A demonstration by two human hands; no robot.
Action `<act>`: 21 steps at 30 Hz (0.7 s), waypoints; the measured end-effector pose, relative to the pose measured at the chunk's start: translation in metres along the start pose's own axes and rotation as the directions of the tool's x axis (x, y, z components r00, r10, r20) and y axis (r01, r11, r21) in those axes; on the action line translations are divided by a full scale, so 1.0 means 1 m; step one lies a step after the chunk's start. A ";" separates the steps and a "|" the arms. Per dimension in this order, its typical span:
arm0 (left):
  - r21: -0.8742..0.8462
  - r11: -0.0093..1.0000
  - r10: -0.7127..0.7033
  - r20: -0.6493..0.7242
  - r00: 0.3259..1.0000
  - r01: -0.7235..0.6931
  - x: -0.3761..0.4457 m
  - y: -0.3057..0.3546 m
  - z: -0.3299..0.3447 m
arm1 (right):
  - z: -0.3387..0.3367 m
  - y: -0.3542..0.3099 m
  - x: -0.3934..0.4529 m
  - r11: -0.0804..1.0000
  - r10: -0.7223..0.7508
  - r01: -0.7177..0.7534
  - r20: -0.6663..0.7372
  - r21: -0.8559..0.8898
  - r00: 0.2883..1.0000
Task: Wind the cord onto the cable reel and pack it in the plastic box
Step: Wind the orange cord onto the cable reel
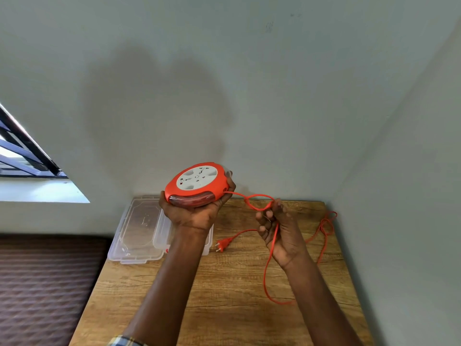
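Head view, reel: orange cable reel [198, 186] cupped from below in the left hand [197, 213], raised over the wooden table [224, 283]
Cord: right hand [279, 231] pinches a looped orange cord [257, 202] beside the reel; slack and plug [222, 244] lie on the table
Box: clear plastic box [139, 231] open, behind the left forearm
Advice: shake out the loop first, then feed under light tension so turns lie flat

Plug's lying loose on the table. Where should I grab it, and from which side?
Grip the plug by its orange body, coming from above with fingers across its sides. It lies flat on the table, pins pointing down-left toward the box, cord leaving up-right, so the body is the widest free part. The right hand is nearest, though it holds cord now.
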State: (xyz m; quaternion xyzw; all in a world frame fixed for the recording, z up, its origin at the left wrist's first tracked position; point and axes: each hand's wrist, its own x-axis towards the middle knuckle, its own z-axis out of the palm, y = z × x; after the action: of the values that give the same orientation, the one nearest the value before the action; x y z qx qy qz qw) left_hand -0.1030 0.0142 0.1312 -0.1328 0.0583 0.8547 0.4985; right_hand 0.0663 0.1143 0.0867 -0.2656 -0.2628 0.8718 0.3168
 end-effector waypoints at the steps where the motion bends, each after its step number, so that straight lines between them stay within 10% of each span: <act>1: -0.012 1.000 -0.005 0.008 1.000 0.005 -0.001 0.001 0.000 | -0.003 -0.001 0.002 1.000 -0.001 0.001 -0.022 0.025 1.000; 7: -0.041 0.995 0.088 0.023 0.996 -0.087 -0.004 0.024 0.001 | -0.037 -0.018 0.015 0.994 -0.106 0.100 -0.511 -0.040 0.853; 10: 0.024 0.986 0.163 0.010 0.987 -0.163 -0.006 0.031 0.003 | -0.053 -0.017 0.015 0.858 -0.422 0.096 -0.583 -0.505 0.694; 14: 0.120 0.975 0.182 0.036 0.983 -0.185 -0.009 0.025 0.003 | -0.034 -0.010 0.009 0.373 -0.676 0.087 -0.206 -0.924 0.707; 18: 0.274 0.950 0.119 0.113 0.986 -0.146 -0.008 0.014 0.005 | 0.027 -0.007 0.000 0.142 -0.663 0.515 0.304 -0.845 0.684; 21: 0.382 0.913 0.083 0.162 0.983 -0.140 -0.006 0.009 0.004 | 0.063 0.001 -0.001 0.167 -0.432 0.527 0.419 -0.833 0.799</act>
State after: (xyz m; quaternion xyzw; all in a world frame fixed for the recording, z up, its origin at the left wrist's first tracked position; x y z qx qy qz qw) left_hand -0.1086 0.0062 0.1366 0.0345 0.1999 0.8601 0.4681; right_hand 0.0271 0.0943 0.1317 -0.2616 -0.7886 0.4285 0.3551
